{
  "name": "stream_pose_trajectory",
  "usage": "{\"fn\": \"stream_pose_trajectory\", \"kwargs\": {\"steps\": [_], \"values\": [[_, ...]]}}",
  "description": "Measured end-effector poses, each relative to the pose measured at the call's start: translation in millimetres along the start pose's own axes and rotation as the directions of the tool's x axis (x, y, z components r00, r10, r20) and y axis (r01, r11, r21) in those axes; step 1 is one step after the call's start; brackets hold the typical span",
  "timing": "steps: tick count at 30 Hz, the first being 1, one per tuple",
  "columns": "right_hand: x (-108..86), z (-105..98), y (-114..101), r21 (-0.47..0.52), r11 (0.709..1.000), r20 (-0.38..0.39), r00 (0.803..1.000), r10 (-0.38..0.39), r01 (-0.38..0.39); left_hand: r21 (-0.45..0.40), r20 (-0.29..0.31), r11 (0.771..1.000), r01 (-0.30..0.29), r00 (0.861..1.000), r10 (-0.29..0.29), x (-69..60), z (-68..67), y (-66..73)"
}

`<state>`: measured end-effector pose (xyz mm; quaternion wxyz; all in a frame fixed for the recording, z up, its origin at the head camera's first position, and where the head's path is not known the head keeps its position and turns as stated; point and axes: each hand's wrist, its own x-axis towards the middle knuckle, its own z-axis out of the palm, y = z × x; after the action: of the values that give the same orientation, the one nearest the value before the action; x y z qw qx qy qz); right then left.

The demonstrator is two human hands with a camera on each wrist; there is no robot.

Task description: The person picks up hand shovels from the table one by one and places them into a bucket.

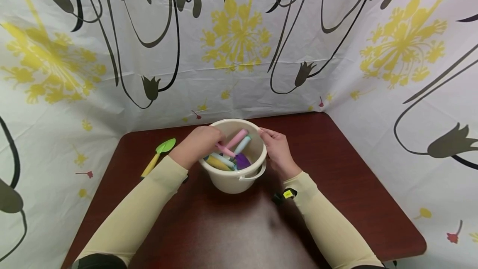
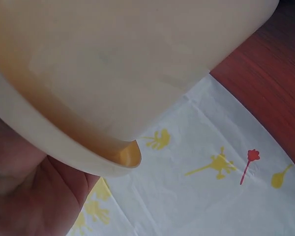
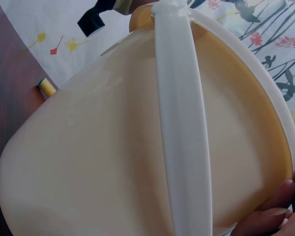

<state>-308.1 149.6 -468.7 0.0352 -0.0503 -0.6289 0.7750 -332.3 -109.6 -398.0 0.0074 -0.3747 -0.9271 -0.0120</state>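
Observation:
A cream bucket (image 1: 230, 182) stands on the table with several colourful handled tools inside. My left hand (image 1: 199, 144) reaches over its left rim and grips the pink handle of a purple-headed garden trowel (image 1: 242, 161); the fingertips are partly hidden. In the left wrist view the palm (image 2: 34, 196) shows behind the bucket's rim. On the far right side my right hand (image 1: 277, 150) pinches the rim, thumb and fingers around it, as the right wrist view also shows. Among the tools are a pink handle (image 1: 238, 137), a light blue handle (image 1: 243, 144) and a yellow piece (image 1: 217, 162).
Left of the bucket a trowel with a green blade (image 1: 165, 146) and yellow handle lies on the dark red table (image 1: 231, 235). The bucket's white carrying handle (image 3: 184, 118) hangs down its side. A white patterned cloth (image 1: 239, 86) rises behind the table and on both sides.

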Motion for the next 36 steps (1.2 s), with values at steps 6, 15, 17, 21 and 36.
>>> {"fn": "stream_pose_trajectory", "kwargs": {"steps": [6,15,17,21,36], "values": [[1.4,-1.0,1.8,-0.017,1.000,-0.004,1.000,0.012,-0.012,0.007,0.004,1.000,0.003,1.000,-0.003,0.4,0.2,0.9],[0.3,-0.4,0.7,-0.006,1.000,-0.004,1.000,0.009,-0.009,-0.016,0.021,1.000,0.007,1.000,-0.007,0.1,-2.2,2.3],[0.4,-0.4,1.1,-0.008,1.000,-0.005,1.000,0.009,-0.009,-0.016,0.022,1.000,0.004,1.000,-0.004,0.0,-2.3,2.2],[1.0,-0.7,2.1,-0.008,1.000,-0.004,1.000,0.011,-0.011,-0.016,0.023,1.000,0.002,1.000,-0.002,-0.5,-2.4,2.3],[-0.1,-0.8,1.2,-0.005,1.000,-0.007,1.000,0.003,-0.003,-0.194,-0.003,0.981,0.030,0.999,-0.031,-8.8,-9.7,-5.3]]}}
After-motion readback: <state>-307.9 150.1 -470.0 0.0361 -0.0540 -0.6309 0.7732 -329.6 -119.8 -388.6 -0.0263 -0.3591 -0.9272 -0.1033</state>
